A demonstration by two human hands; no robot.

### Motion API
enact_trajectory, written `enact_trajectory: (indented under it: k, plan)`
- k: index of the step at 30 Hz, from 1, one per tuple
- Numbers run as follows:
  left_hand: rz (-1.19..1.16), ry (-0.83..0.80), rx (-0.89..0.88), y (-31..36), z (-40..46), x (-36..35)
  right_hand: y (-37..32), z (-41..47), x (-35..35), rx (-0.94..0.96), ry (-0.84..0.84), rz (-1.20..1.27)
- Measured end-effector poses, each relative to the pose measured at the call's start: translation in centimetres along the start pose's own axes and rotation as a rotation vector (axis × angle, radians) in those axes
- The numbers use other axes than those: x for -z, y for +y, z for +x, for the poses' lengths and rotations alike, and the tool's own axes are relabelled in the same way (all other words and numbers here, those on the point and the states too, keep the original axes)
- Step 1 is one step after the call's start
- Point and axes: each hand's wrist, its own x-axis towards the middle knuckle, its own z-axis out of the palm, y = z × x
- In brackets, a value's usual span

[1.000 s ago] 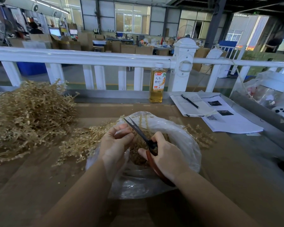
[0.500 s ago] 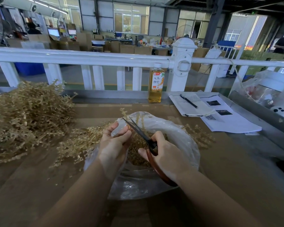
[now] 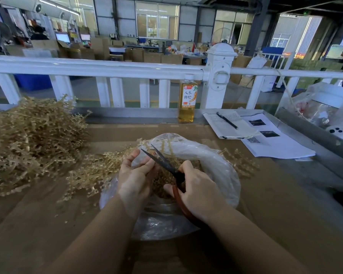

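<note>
My right hand (image 3: 196, 190) grips the red handles of a pair of scissors (image 3: 163, 162), whose dark blades stand slightly apart and point up and left. My left hand (image 3: 135, 175) is just left of the blades, over the open mouth of a clear plastic bag (image 3: 222, 175) on the brown table. Its fingers are half curled; what they hold is hidden. The bag holds small tan cut pieces (image 3: 158, 184). Tan sprigs (image 3: 166, 147) stick up behind the blades.
A big heap of tan dried stems (image 3: 32, 139) fills the table's left, with a smaller loose pile (image 3: 93, 171) beside the bag. At the back stand a bottle of amber drink (image 3: 187, 99), a notebook with a pen (image 3: 227, 120) and printed sheets (image 3: 273, 143). A white railing (image 3: 107, 68) runs behind.
The left hand's fingers have uncurled a little beside the blades. The scissors stay in the right hand at nearly the same place, and the view has shifted slightly.
</note>
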Motion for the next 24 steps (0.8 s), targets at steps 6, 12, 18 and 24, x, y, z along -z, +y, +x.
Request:
enact_trajectory:
  k: [6,12,18,24]
  plan:
    - [-0.009,0.029,0.006,-0.08,0.27,0.08,0.01,-0.06,-0.07,0.023,-0.009,-0.025]
    - [-0.040,0.036,0.018,-0.39,0.58,-0.02,0.08,-0.06,-0.01,0.023,-0.023,-0.043]
    - [0.022,-0.038,-0.031,-0.59,0.38,0.03,0.16,0.12,0.05,0.032,-0.040,-0.039]
    - [0.017,-0.041,-0.032,-0.56,0.12,-0.03,0.33,0.29,0.23,0.043,-0.054,-0.035]
